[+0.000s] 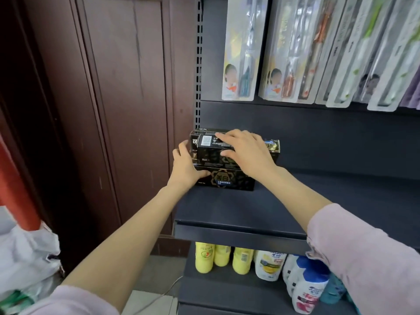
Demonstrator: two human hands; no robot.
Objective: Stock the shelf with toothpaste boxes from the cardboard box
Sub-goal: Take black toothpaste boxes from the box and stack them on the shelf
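At 9 o'clock a white plastic bag bulges beside a dark red wooden panel that runs up to the shelf's perforated upright. The left hand reaches in from 7 o'clock and cups the left end of the stack of black toothpaste boxes, thumb along the lower box's front face, fingers curled round the left edge. The stack sits at the far left of the dark shelf, close to the upright and the back wall. The right hand, coming from 4 o'clock, lies over the top box with fingers spread and slightly bent, fingertips on its top face, thumb on its front. From the stack toward 3 o'clock the shelf board runs bare to its front lip. At 1 o'clock toothbrush packs hang above; at 5 o'clock yellow bottles and shampoo bottles stand on the lower shelf.
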